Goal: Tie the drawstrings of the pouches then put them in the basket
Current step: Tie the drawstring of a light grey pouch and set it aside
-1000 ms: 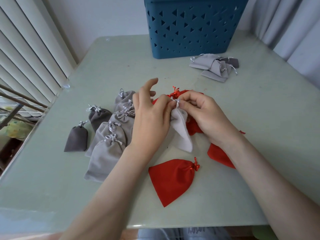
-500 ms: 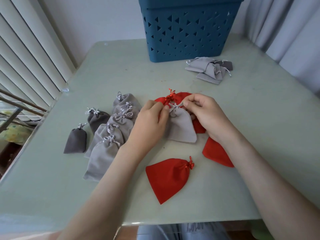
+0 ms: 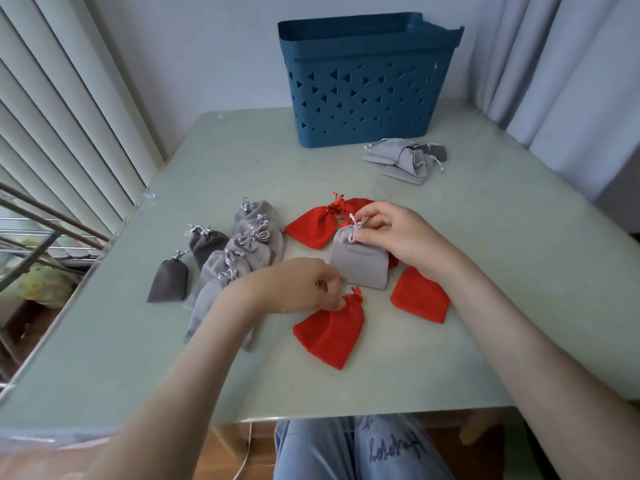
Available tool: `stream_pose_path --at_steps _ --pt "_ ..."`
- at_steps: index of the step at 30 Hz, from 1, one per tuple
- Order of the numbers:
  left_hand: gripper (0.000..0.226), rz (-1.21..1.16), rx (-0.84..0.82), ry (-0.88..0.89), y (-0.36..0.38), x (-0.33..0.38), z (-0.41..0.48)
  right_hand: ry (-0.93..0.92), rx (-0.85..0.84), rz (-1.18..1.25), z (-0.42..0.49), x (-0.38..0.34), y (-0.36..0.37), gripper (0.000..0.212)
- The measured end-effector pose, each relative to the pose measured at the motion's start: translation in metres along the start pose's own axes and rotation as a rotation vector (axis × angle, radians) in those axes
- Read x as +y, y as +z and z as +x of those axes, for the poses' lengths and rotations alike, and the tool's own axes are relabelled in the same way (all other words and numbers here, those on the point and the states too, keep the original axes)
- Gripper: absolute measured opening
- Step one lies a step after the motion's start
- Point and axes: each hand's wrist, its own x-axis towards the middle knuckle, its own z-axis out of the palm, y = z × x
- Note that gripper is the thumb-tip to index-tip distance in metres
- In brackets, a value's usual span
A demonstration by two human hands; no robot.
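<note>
- Right hand (image 3: 391, 233) pinches the drawstring (image 3: 356, 225) of the grey pouch (image 3: 360, 268), mid-counter (image 3: 485, 306).
- Left hand (image 3: 298, 285) curls its fingers (image 3: 330, 289) at the red pouch (image 3: 329, 334) neck; whether they grip it, I cannot tell.
- Soft, light cloth: best taken by the gathered neck.
- Basket (image 3: 367, 95) stands well behind.

Both bare forearms reach in from the bottom edge, left from lower left, right from lower right. Left hand (image 3: 298, 289) is low and palm-down, knuckles up, fingers (image 3: 325, 284) curled, thumb and fingertips pinching the gathered neck of a red pouch (image 3: 329, 334). Right hand (image 3: 398, 233) sits farther forward, wrist bent inward, fingers bunched, thumb and index pinching the drawstring (image 3: 354, 226) at the top of a grey pouch (image 3: 360, 265). The hands are apart and not touching.
</note>
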Motion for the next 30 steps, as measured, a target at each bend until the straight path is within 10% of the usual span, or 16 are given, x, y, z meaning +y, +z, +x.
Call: stream_pose_path --at_steps 12,25,30 --pt "0.044 0.167 0.638 -0.302 -0.039 0.005 0.043 0.002 0.151 -0.087 0.030 0.005 -0.026 0.021" --pt "0.026 0.002 0.543 -0.192 -0.063 0.017 0.162 0.128 0.571 -0.294 0.163 0.044 -0.069 0.029" --pt "0.027 0.013 0.476 -0.241 -0.066 0.011 0.177 0.093 0.335 -0.934 0.194 0.051 -0.059 0.036"
